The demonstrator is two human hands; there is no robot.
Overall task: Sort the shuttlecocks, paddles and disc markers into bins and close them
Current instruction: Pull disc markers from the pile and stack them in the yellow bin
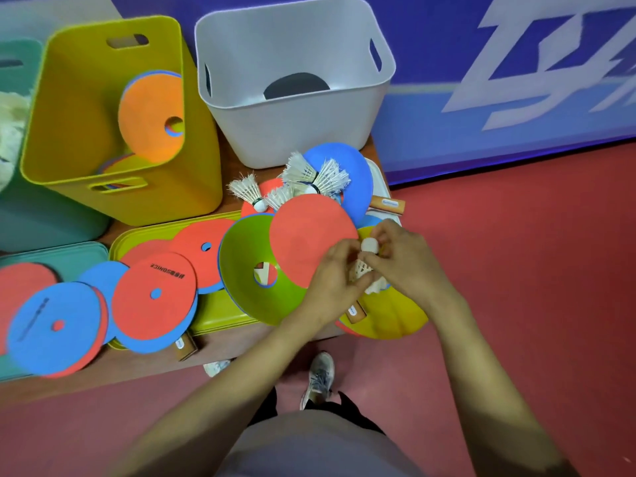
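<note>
Both hands meet over the right end of the wooden table [227, 359]. My right hand [402, 259] pinches a white shuttlecock [369, 245] by its cork, and my left hand [335, 280] grips shuttlecock feathers [361, 270] beside it. Loose shuttlecocks [309, 177] lie on a blue paddle [358, 173] behind the hands. Red and blue paddles [155, 297] and a green disc marker [247, 263] cover the table's middle and left. A yellow disc marker [389, 318] lies under my hands. The yellow bin [69, 132] holds disc markers, and the white bin [296, 129] holds a dark paddle [296, 86].
A teal bin [20, 215] with white shuttlecocks stands at the far left. A yellow lid [220, 311] and a teal lid [69, 256] lie flat under the paddles. A white lid [382, 180] shows behind the blue paddle. Red floor [516, 270] and a blue banner lie to the right.
</note>
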